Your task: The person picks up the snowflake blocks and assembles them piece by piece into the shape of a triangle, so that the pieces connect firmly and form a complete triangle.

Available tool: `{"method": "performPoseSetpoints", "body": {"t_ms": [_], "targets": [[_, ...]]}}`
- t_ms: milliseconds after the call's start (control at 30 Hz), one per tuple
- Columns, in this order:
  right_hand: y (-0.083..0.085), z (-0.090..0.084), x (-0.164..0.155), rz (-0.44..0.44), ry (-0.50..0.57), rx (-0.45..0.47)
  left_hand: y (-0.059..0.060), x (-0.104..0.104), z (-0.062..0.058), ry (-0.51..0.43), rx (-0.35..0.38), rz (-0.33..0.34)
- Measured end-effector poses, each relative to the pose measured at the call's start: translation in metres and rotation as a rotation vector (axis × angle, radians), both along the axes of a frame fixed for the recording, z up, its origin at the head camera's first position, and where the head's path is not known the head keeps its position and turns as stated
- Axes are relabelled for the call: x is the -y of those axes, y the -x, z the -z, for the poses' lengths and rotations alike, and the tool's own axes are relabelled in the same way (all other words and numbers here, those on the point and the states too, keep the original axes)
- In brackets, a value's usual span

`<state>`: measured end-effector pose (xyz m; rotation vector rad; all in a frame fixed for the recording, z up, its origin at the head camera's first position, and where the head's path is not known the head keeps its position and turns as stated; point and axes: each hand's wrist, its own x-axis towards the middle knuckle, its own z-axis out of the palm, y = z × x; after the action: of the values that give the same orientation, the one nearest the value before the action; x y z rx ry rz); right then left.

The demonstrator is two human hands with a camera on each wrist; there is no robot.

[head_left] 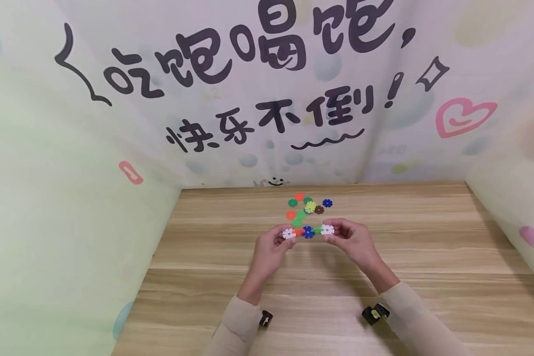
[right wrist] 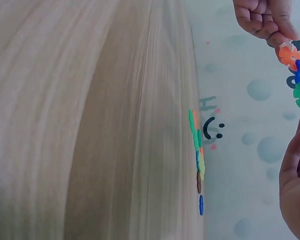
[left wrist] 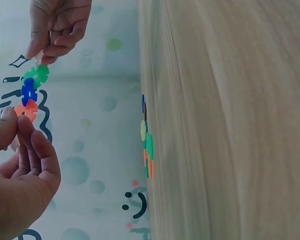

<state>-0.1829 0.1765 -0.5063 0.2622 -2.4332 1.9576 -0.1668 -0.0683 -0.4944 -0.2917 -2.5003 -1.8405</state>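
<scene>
A short chain of snowflake-shaped plastic discs point(head_left: 308, 231) hangs between my two hands above the wooden table point(head_left: 427, 257): white, orange, blue, green, white from left to right. My left hand point(head_left: 279, 238) pinches the white disc at its left end. My right hand point(head_left: 333, 232) pinches the white disc at the other end. The left wrist view shows the chain point(left wrist: 29, 95) running from my left fingers point(left wrist: 12, 125) up to the right hand point(left wrist: 55, 30). In the right wrist view the chain point(right wrist: 297, 75) spans both hands, with the left hand point(right wrist: 267, 20) at the top.
A small pile of loose discs point(head_left: 307, 205) in red, green, yellow, brown and blue lies on the table just beyond my hands. Printed fabric walls point(head_left: 267, 99) close the table in at the back, left and right.
</scene>
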Motion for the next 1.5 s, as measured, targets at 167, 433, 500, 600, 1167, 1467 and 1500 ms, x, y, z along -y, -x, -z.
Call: {"method": "performPoseSetpoints", "body": {"t_ms": [167, 433, 500, 600, 1167, 1467, 1500], "targets": [[0.000, 0.006, 0.003, 0.010, -0.017, 0.016, 0.000, -0.001, 0.001, -0.013, 0.023, -0.017], [-0.001, 0.010, 0.005, 0.007, 0.029, 0.009, 0.001, 0.001, 0.002, -0.047, 0.024, -0.014], [-0.001, 0.010, 0.006, 0.012, 0.051, 0.016, 0.002, 0.001, 0.002, -0.057, 0.017, -0.016], [-0.004, 0.009, 0.008, 0.028, 0.079, 0.040, 0.003, 0.001, 0.002, -0.081, 0.032, -0.038], [-0.023, 0.014, 0.026, -0.039, 0.193, 0.069, 0.006, -0.001, 0.000, -0.286, 0.170, -0.181], [-0.033, 0.017, 0.035, -0.117, 0.191, 0.065, 0.007, 0.002, 0.001, -0.305, 0.183, -0.237], [-0.034, 0.017, 0.036, -0.119, 0.185, 0.069, 0.007, 0.002, 0.001, -0.311, 0.183, -0.238]]}}
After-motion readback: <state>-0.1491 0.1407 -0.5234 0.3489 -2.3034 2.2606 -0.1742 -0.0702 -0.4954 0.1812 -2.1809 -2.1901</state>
